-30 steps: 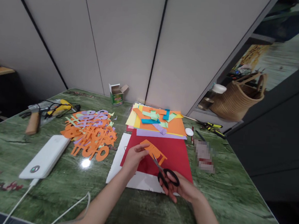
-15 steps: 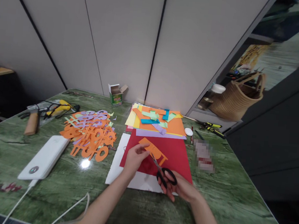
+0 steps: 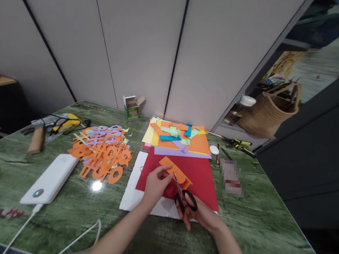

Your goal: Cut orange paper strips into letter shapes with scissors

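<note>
Over the red sheet [image 3: 200, 177] at the near middle of the table [image 3: 267, 230], your left hand [image 3: 156, 184] pinches the orange paper cut-out [image 3: 175, 170] by its near-left edge; fingers closed on it. Your right hand [image 3: 200, 213] grips the black-handled scissors [image 3: 184, 197], fingers through the loops, blades pointing up into the cut-out. Blades are thin and partly lost against the paper; can't tell how far they gape. Red sheet lies on a white sheet [image 3: 134, 195], mostly covered. Left of it, a heap of orange and purple cut shapes [image 3: 102, 152]; individual forms hard to read. A white power bank [image 3: 50, 180] sits nearer left, its cable running off the bottom edge. Behind: stacked coloured papers [image 3: 180, 140]. A blurred patch to the right hides one item.
</note>
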Motion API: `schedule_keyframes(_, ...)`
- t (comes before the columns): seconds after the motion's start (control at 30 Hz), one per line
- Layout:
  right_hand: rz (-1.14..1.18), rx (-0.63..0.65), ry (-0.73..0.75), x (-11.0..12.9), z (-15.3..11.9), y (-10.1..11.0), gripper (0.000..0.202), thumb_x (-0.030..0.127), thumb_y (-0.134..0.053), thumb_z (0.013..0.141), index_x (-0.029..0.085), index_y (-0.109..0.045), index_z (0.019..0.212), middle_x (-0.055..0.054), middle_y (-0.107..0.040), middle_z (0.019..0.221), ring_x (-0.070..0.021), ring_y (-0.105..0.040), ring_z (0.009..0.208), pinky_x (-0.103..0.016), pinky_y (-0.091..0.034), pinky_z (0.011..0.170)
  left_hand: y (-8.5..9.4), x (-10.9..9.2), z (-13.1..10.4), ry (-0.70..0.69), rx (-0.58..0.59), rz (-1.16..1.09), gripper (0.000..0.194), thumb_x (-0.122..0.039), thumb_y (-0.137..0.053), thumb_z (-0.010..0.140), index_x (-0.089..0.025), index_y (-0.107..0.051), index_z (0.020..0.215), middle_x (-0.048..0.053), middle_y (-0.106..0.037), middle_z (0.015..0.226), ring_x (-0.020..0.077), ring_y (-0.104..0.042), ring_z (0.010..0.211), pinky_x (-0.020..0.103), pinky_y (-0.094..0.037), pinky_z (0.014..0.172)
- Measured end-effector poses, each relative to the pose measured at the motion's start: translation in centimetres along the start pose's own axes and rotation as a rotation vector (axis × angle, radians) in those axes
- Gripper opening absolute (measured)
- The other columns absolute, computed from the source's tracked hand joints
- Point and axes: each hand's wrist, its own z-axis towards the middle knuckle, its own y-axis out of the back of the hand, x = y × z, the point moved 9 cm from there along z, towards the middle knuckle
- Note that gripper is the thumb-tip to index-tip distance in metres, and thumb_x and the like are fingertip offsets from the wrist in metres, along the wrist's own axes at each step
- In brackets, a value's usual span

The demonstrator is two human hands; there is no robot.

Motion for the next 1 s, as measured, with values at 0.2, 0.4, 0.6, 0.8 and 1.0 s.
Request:
schedule_keyframes(0.2,-0.057,-0.06,0.009,0.1,-0.1,0.1,0.041,0.052,-0.032,0.082,0.014,-0.047,0.085,-0.001,-0.055,0.063,-0.0078,-0.051,0.038,-0.017,-0.036,0.037,-0.1,-0.1,-0.1,0.002,0.006,0.008,0.035,-0.025,-0.063,0.062,-0.014,-0.062,0.095,0.005,-0.061,0.07,0.0119,-0.053,0.061,0.021,-0.042,0.056)
schedule_keyframes(0.4,-0.079,-0.068,0.01,0.0,0.1,0.0,0.043,0.054,-0.031,0.081,0.014,-0.046,0.082,0.0,-0.054,0.063,-0.0067,-0.048,0.036,-0.017,-0.035,0.036,-0.1,-0.2,-0.3,0.007,0.006,0.025,0.035,-0.026,-0.062,0.064,-0.012,-0.06,0.096,0.005,-0.06,0.071,0.0113,-0.052,0.062,0.02,-0.042,0.057)
schedule_keyframes(0.6,-0.113,-0.091,0.013,0.0,0.3,-0.4,0.044,0.055,-0.029,0.082,0.015,-0.045,0.082,0.0,-0.053,0.062,-0.0061,-0.048,0.036,-0.016,-0.032,0.035,0.1,-0.4,-0.3,-0.008,-0.011,0.064,0.034,-0.026,-0.06,0.065,-0.013,-0.06,0.097,0.003,-0.058,0.067,0.0113,-0.052,0.062,0.02,-0.042,0.057)
schedule_keyframes(0.8,-0.13,-0.104,0.037,0.3,0.4,-0.6,0.042,0.054,-0.03,0.082,0.015,-0.044,0.081,0.001,-0.051,0.062,-0.0054,-0.046,0.035,-0.016,-0.03,0.034,0.2,-0.4,-0.2,-0.01,-0.021,0.053,0.035,-0.028,-0.06,0.065,-0.013,-0.06,0.097,0.003,-0.059,0.067,0.0118,-0.053,0.063,0.021,-0.043,0.058)
schedule_keyframes(1.0,-0.12,-0.116,0.059,0.6,0.6,-1.2,0.041,0.055,-0.029,0.082,0.016,-0.043,0.082,0.002,-0.05,0.063,-0.0054,-0.045,0.035,-0.017,-0.03,0.035,0.4,-0.6,-0.3,-0.005,-0.044,0.031,0.037,-0.029,-0.061,0.064,-0.013,-0.06,0.097,0.003,-0.06,0.066,0.0118,-0.054,0.062,0.022,-0.043,0.059)
